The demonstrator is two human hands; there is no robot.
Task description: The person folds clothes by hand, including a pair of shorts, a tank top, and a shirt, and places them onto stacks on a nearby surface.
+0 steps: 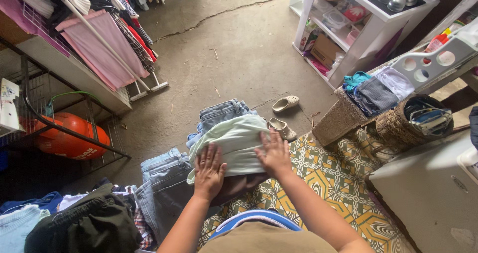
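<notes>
A cracked concrete floor (234, 49) fills most of the view, with a patterned yellow-green mat (323, 178) in the foreground. On the mat's edge lies a pale green garment (234, 143), folded over a dark brown piece and partly over folded jeans (221, 112). More folded jeans (162, 176) sit left, beside an unsorted clothes heap (84, 223) not yet folded. Both grips are open: left hand (209, 171) and right hand (274, 153) press flat, palms down, on the green garment.

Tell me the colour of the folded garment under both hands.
Pale mint green garment, plain, seen in the head view.
</notes>
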